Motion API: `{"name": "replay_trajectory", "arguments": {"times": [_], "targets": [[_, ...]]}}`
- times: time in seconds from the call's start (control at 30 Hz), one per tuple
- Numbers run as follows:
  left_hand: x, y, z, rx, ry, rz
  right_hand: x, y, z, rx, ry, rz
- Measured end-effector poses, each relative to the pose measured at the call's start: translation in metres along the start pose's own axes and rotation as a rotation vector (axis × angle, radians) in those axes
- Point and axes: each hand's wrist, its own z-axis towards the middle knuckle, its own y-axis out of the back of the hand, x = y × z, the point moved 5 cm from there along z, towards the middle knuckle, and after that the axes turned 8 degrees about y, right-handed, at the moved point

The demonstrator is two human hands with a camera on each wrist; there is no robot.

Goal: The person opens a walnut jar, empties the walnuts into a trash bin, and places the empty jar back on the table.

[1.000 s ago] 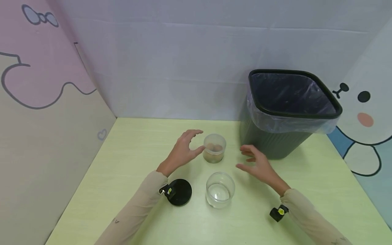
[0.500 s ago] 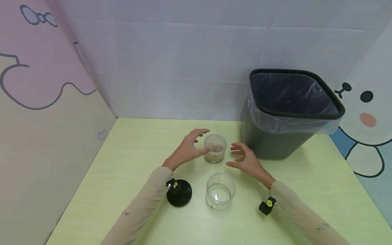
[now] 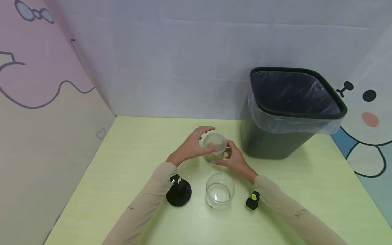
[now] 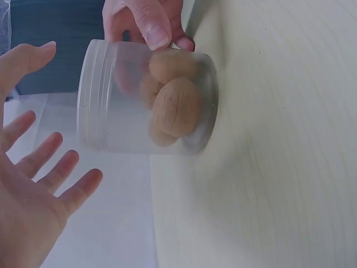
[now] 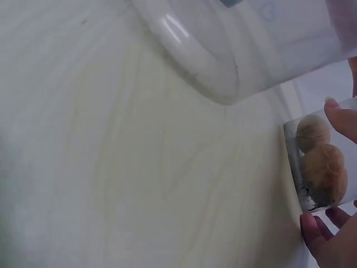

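A clear plastic jar (image 3: 214, 139) with several walnuts (image 4: 177, 106) at its bottom stands upright at mid-table. My left hand (image 3: 192, 146) is spread beside its upper left side; in the left wrist view the straight fingers are apart from the wall. My right hand (image 3: 235, 160) curves round the jar from the right, low down. In the right wrist view its thumb (image 5: 341, 118) overlaps one side of the jar and its fingers (image 5: 312, 228) lie at the opposite side. Part of the right hand is hidden behind the jar in the left wrist view.
A second clear round container (image 3: 219, 192) stands in front of the jar, between the forearms. A flat black disc (image 3: 179, 194) lies under the left wrist. At back right stands a tall dark bin (image 3: 269, 143) with a plastic liner. A white wall (image 3: 171, 68) closes the back.
My right hand has moved left and reached the jar of walnuts. The left hand has shifted slightly right and now overlaps the jar's near side. The jar stays in place.
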Motion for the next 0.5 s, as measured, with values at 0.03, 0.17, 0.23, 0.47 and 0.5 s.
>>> {"name": "replay_trajectory", "arguments": {"times": [0.03,0.17,0.23,0.47,0.5], "targets": [[0.0,0.001,0.0,0.004,0.0,0.004,0.001,-0.001,0.001,-0.003,0.018,-0.014],[-0.001,0.002,0.001,0.015,-0.005,0.014,0.024,-0.003,0.002,-0.014,0.063,-0.031],[-0.001,0.001,0.002,0.016,-0.015,0.013,0.029,-0.003,0.003,-0.018,0.074,-0.035],[-0.005,-0.001,0.001,0.019,-0.02,0.035,-0.005,-0.004,0.01,-0.045,0.042,0.028],[-0.006,-0.001,0.0,0.017,-0.02,0.044,-0.004,-0.002,0.009,-0.048,0.049,0.03]]}}
